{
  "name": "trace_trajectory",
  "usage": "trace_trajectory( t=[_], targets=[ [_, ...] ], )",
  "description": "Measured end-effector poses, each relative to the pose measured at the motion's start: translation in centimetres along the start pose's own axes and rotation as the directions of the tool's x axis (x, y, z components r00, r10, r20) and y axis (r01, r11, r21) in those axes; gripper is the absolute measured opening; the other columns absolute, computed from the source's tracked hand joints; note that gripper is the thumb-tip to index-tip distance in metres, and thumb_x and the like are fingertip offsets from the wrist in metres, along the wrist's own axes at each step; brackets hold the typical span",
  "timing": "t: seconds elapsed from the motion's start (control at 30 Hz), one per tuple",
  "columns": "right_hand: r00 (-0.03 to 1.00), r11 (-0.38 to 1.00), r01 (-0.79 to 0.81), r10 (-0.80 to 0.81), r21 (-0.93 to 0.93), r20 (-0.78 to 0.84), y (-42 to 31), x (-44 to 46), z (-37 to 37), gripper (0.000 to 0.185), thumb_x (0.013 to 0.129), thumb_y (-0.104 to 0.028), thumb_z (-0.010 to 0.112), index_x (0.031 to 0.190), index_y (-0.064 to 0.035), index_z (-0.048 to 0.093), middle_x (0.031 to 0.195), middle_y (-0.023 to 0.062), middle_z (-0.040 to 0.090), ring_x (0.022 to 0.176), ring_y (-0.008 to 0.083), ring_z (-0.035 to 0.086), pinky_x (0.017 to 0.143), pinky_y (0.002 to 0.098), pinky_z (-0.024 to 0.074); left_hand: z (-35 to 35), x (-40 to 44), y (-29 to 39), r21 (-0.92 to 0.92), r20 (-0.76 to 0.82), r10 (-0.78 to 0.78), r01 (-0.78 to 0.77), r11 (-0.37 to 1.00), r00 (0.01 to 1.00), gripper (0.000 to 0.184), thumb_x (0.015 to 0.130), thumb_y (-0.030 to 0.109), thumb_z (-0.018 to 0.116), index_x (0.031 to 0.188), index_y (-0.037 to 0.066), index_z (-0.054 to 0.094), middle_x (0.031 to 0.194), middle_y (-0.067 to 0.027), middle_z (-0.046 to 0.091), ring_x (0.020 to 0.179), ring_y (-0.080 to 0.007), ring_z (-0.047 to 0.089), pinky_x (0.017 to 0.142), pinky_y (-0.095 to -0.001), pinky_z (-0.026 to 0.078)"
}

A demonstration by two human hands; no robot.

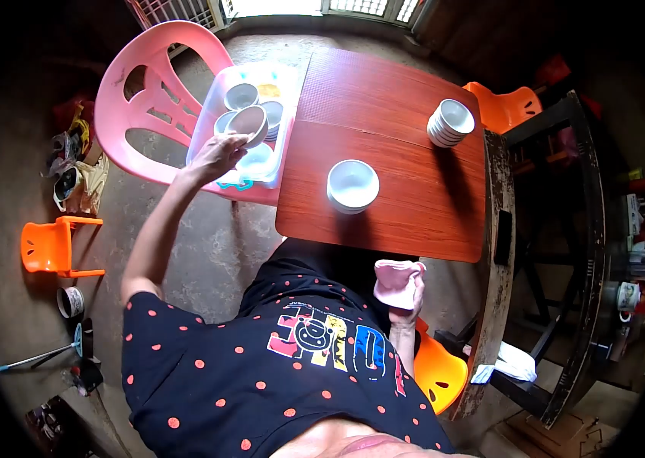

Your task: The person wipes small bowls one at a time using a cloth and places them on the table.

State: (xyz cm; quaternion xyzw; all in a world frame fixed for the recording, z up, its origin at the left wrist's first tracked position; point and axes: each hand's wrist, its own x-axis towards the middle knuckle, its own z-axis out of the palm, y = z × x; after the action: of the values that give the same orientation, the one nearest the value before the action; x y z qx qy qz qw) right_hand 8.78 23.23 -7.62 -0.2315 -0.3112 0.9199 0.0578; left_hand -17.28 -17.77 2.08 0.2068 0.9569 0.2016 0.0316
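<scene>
Left hand point(216, 159), fingers closed on a bowl's point(251, 124) edge, above other bowls point(241, 96) in a tub point(206, 120) — a loose pinch could let it drop and chip. Right hand point(408, 304) grips a cloth point(393, 284); bumping the table point(399, 217) might topple the stack point(452, 120).

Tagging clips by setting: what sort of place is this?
Probably a home's eating area: a table bearing stacked bowls, a pink chair, and household odds and ends along the sides.

A round bowl point(250, 126) is tilting above the tub point(206, 120); a folded pink cloth point(397, 282) is hanging near the table's point(387, 145) front edge.
</scene>
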Motion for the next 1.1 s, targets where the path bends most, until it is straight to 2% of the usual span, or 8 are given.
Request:
trace_trajectory(
  t=[0.07,0.1,0.13,0.3,0.4,0.53,0.87,1.1],
  targets=[
    [0.997,0.999,0.037,-0.036,0.017,-0.066,-0.2,-0.5,-0.7,0.026,0.094,-0.028,0.043,0.115,-0.0156,0.051,0.109,0.0014,0.057,0.105,0.0181,0.054,0.093,0.037,0.0434,2.7,1.2,-5.9,0.047,0.023,0.236,-0.237,0.97,0.971,0.023,0.082,0.008,0.061,0.106,0.006,0.062,0.106,-0.0123,0.064,0.098,-0.0302,0.061,0.092,-0.0411,0.046],
    [0.997,0.998,0.05,-0.048,0.034,-0.062,-0.3,-0.4,-1.4,0.025,0.093,-0.028,0.045,0.115,-0.017,0.052,0.109,0.0013,0.057,0.105,0.0186,0.055,0.091,0.0387,0.0453,3.0,1.6,-7.3,0.071,0.054,0.334,-0.337,0.939,0.941,0.022,0.084,0.008,0.059,0.106,0.008,0.062,0.107,-0.0105,0.064,0.099,-0.0263,0.062,0.096,-0.0405,0.045],
    [0.995,0.998,0.054,-0.051,0.044,-0.083,-0.5,-0.4,-2.1,0.026,0.093,-0.03,0.045,0.115,-0.0185,0.051,0.11,0.0008,0.057,0.106,0.0192,0.055,0.091,0.0401,0.0456,3.5,2.1,-8.5,0.09,0.188,0.323,-0.344,0.935,0.927,0.023,0.085,0.01,0.058,0.107,0.009,0.062,0.11,-0.0096,0.064,0.104,-0.0243,0.06,0.1,-0.0419,0.041],
    [0.994,0.996,0.066,-0.06,0.056,-0.091,-1.9,-0.8,-2.7,0.03,0.093,-0.033,0.046,0.116,-0.0157,0.052,0.113,0.0012,0.056,0.108,0.0197,0.054,0.094,0.0396,0.0442,6.6,4.2,-13.7,-0.033,0.341,0.655,-0.688,0.725,0.674,0.026,0.083,0.011,0.056,0.109,0.008,0.061,0.12,-0.0096,0.06,0.119,-0.0215,0.052,0.109,-0.0429,0.03],
    [0.989,0.995,0.097,-0.093,0.031,-0.119,-2.2,-0.8,-3.0,0.032,0.093,-0.033,0.046,0.117,-0.0136,0.052,0.114,0.0023,0.056,0.108,0.0198,0.053,0.095,0.0383,0.0432,6.4,4.3,-13.0,-0.115,0.405,0.71,-0.738,0.665,0.577,0.03,0.082,0.012,0.057,0.111,0.008,0.06,0.12,-0.0102,0.06,0.12,-0.0231,0.05,0.11,-0.044,0.027],
    [0.986,0.994,0.11,-0.105,0.029,-0.133,-2.2,-0.8,-3.2,0.033,0.093,-0.033,0.045,0.119,-0.0135,0.052,0.115,0.0033,0.056,0.109,0.02,0.053,0.095,0.0381,0.0428,4.6,4.6,-10.3,-0.128,0.548,0.635,-0.695,0.707,0.545,0.037,0.083,0.014,0.055,0.12,0.009,0.055,0.128,-0.0101,0.054,0.126,-0.0239,0.045,0.111,-0.0443,0.024],
    [0.977,0.993,0.119,-0.113,0.023,-0.183,-2.3,-0.5,-2.8,0.033,0.093,-0.034,0.044,0.117,-0.0122,0.053,0.114,0.0041,0.056,0.109,0.0211,0.053,0.096,0.0397,0.0424,6.5,5.9,-12.7,-0.055,0.727,0.587,-0.822,0.567,0.356,0.039,0.093,0.011,0.038,0.132,0.008,0.044,0.142,-0.0105,0.039,0.136,-0.0208,0.03,0.115,-0.0394,0.018],
    [0.986,0.991,0.102,-0.09,0.085,-0.139,-2.1,0.1,-3.6,0.034,0.093,-0.033,0.045,0.117,-0.0113,0.053,0.115,0.0042,0.057,0.109,0.0205,0.053,0.096,0.0386,0.042,5.3,5.4,-11.3,-0.004,0.75,0.544,-0.82,0.572,0.376,0.05,0.091,0.02,0.045,0.138,0.007,0.034,0.145,-0.0121,0.033,0.136,-0.0233,0.029,0.114,-0.0418,0.018]
  ],
)
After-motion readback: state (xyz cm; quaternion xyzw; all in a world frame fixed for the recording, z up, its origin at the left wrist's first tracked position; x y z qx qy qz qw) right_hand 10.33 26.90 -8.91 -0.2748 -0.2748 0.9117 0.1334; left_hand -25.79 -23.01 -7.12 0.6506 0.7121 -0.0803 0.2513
